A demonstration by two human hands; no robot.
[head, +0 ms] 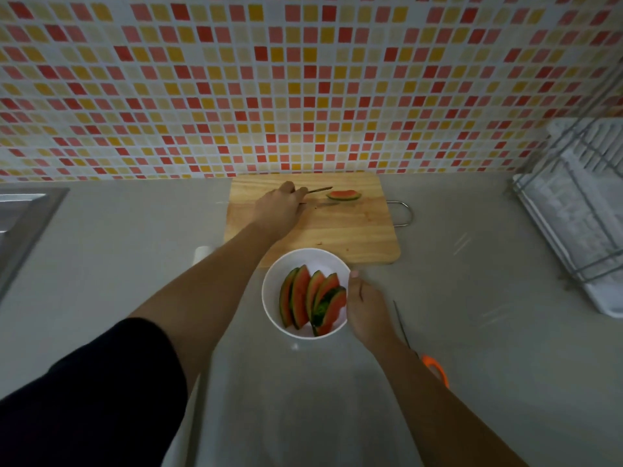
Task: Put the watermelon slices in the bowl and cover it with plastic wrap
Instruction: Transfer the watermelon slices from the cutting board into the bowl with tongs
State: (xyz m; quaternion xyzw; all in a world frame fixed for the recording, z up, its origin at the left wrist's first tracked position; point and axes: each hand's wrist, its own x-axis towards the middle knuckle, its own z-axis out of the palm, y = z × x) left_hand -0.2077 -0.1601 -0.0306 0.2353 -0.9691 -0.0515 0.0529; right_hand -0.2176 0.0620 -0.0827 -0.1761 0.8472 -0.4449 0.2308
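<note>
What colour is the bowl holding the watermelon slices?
White bowl, seen clearly in the head view.

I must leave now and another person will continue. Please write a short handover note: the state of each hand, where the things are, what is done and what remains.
Left hand: over the pale wooden cutting board, holding thin metal tongs that point at the last watermelon slice; the tips are not yet on it.
Right hand: steadying the round white bowl at its right rim.
Done: several red, green-rinded slices stand in the bowl.
Left: move the last slice into the bowl, then cover it with plastic wrap. No wrap can be identified in view.
Note: an orange-handled knife lies on the grey counter, right of the right arm.
</note>
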